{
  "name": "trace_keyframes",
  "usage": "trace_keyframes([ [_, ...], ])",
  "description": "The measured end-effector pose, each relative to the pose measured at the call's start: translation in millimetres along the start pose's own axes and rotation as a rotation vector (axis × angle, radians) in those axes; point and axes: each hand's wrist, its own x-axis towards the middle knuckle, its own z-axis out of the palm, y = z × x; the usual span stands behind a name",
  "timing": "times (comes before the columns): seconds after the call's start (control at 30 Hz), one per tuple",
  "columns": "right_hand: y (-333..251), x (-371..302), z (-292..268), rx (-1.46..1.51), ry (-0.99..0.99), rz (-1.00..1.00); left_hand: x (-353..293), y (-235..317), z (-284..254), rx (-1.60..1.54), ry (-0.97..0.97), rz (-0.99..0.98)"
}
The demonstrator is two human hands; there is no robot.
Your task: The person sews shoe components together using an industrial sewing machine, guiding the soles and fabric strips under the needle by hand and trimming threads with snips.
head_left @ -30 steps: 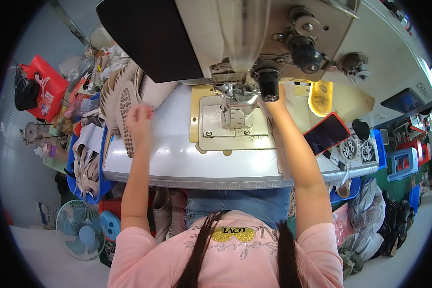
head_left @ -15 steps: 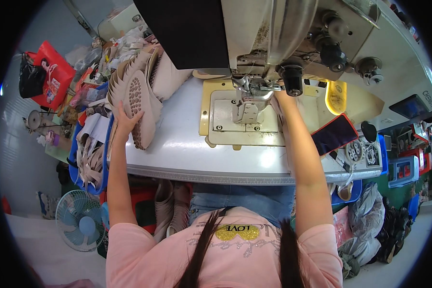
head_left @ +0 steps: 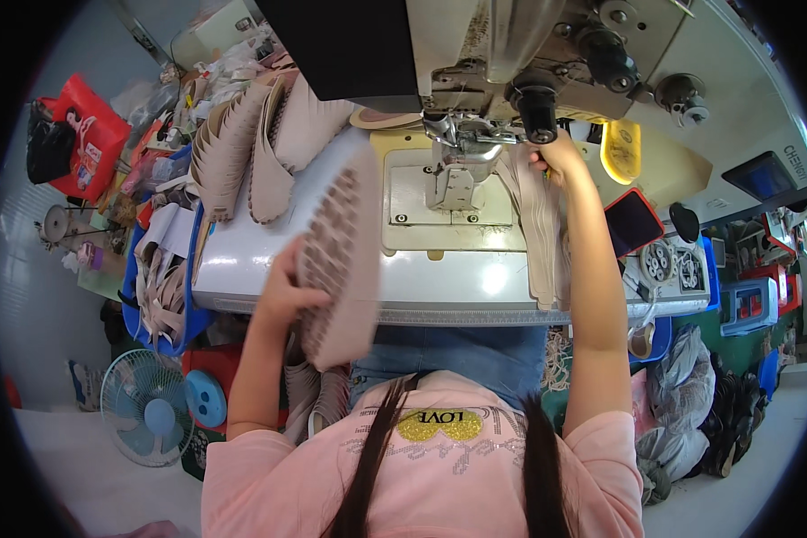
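My left hand [head_left: 285, 287] is closed on the edge of a beige shoe upper [head_left: 357, 269] with rows of cut-out holes, blurred by motion, over the table's front edge. Beyond the sewing machine's presser foot [head_left: 462, 190], to its right, my right hand [head_left: 558, 160] has curled fingers; what they hold, if anything, is too small to make out. Close to that hand, several long beige pieces [head_left: 533, 238] hang down over the machine bed toward the front edge. More beige shoe uppers [head_left: 224, 161] lie overlapped at the left of the white table [head_left: 242, 260].
A blue basket [head_left: 130, 300] with beige scraps hangs at the table's left. Right of the machine lie a phone with a red case [head_left: 635, 222] and a bobbin tray [head_left: 659, 262]. A yellow dish [head_left: 620, 152] sits behind. A fan [head_left: 159, 417] stands at lower left.
My left hand has lifted one perforated shoe upper off the pile and brought it right and toward me. My right hand has come out from behind the machine head, slightly right.
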Motion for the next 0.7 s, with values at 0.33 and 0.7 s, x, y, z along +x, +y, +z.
trace_keyframes([
  [0.33,83.5,-190.5,2.8,0.438,0.474,-0.233,106.9,-56.3,145.8,-0.072,-0.603,-0.139],
  [0.7,-21.7,-297.9,-60.3,0.68,-1.296,-1.0,173.1,-95.5,158.4,-0.211,-0.489,-0.47],
])
